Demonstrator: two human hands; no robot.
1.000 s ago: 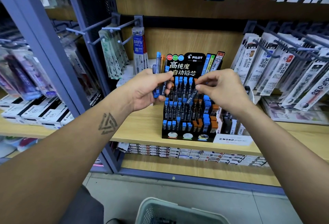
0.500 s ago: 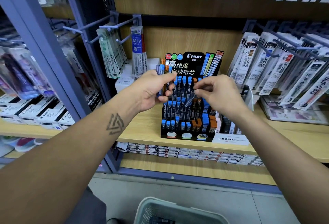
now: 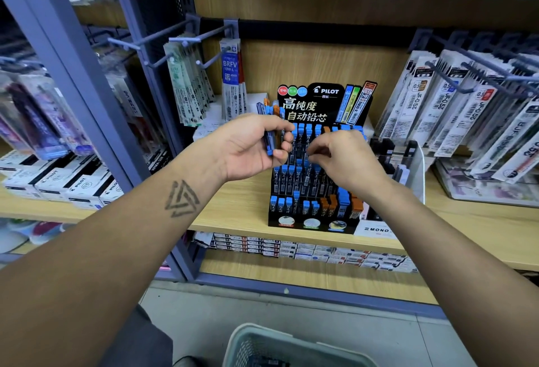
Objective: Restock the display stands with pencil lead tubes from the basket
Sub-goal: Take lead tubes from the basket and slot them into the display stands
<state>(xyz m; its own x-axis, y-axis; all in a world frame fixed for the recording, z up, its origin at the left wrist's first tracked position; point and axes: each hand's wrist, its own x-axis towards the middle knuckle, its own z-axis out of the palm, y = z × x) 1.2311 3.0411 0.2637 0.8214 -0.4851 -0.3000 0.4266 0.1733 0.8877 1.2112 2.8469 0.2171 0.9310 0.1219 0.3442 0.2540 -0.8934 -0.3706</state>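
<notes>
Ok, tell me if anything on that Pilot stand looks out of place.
Mostly tidy. On the Pilot stand the front row mixes cap colours: one blue-capped tube stands between orange-capped tubes. Whether that is a misfile cannot be told. The hands' fingers hide part of the middle rows.

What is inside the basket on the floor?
Only the basket's near rim and mesh wall show. Something dark lies at the bottom, too dim to identify. The rest is cut off by the frame edge.

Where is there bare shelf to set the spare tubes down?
Bare wood on the shelf between the blue upright and the Pilot stand, under the left hand. More lies right of the Mono box. The stand's middle rows, at the right hand, are crowded.
</notes>
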